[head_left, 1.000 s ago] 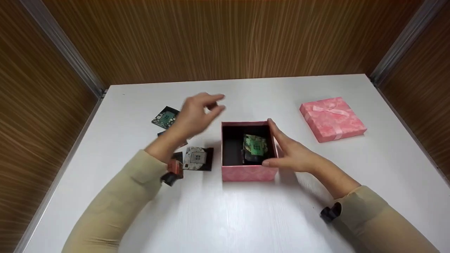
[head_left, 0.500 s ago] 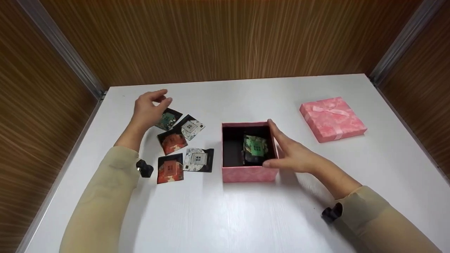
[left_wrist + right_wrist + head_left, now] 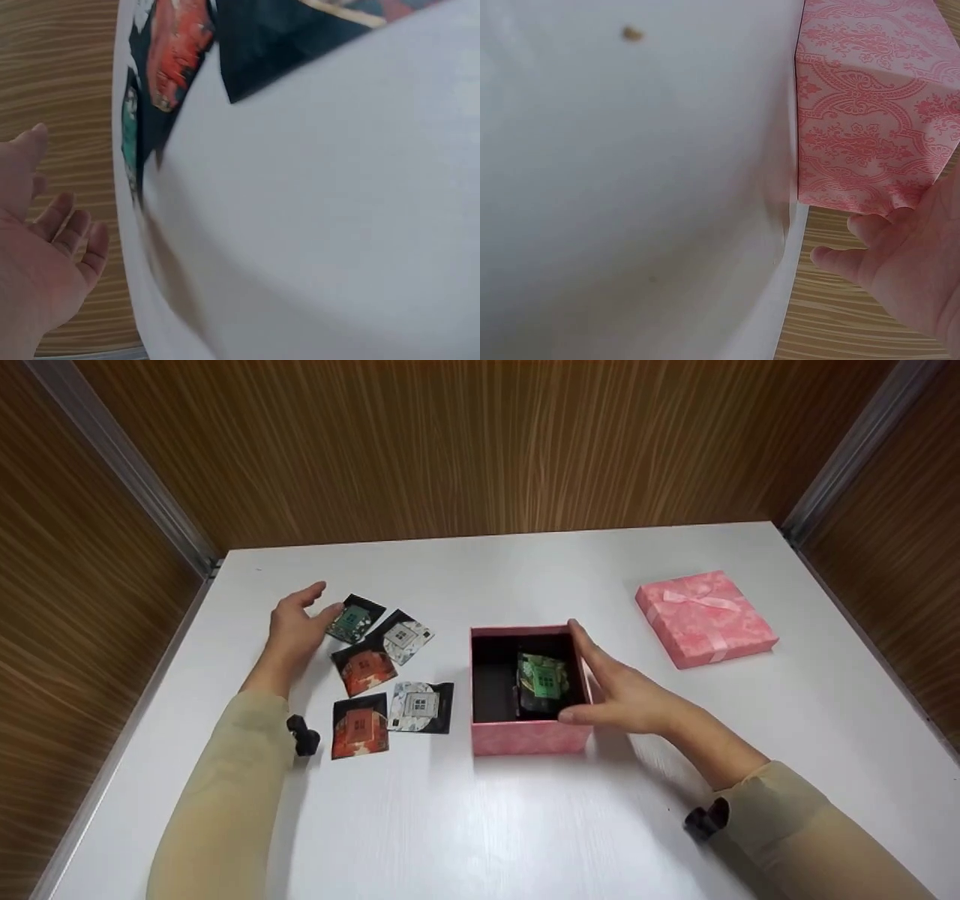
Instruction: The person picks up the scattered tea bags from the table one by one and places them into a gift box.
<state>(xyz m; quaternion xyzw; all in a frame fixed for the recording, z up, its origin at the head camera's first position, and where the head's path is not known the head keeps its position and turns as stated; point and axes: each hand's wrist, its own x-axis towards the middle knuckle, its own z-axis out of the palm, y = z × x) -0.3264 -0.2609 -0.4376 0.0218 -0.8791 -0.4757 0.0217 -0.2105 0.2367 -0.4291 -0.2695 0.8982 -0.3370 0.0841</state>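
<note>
In the head view, my left hand (image 3: 295, 624) is at the left, fingers parted, its thumb tip over the edge of a green-and-black sachet (image 3: 354, 619); whether it touches is unclear. Beside that sachet lie a white-and-black sachet (image 3: 405, 637) and a red one (image 3: 364, 667). Nearer the front are another red sachet (image 3: 360, 726) and another white one (image 3: 421, 706). My right hand (image 3: 626, 690) holds the right side of an uncovered pink gift box (image 3: 529, 739), thumb on the near rim, forefinger at the far corner. Inside the box, a green sachet (image 3: 544, 679) leans at the right.
A pink lid (image 3: 709, 619) with a ribbon bow lies on the white table (image 3: 480, 825) at the right. Wood-grain panels (image 3: 480, 450) enclose the back and both sides. Black wrist cameras (image 3: 303, 736) sit below the cuffs.
My left hand has swung left from near the box and come down beside the green-and-black sachet. The right hand keeps its place on the box.
</note>
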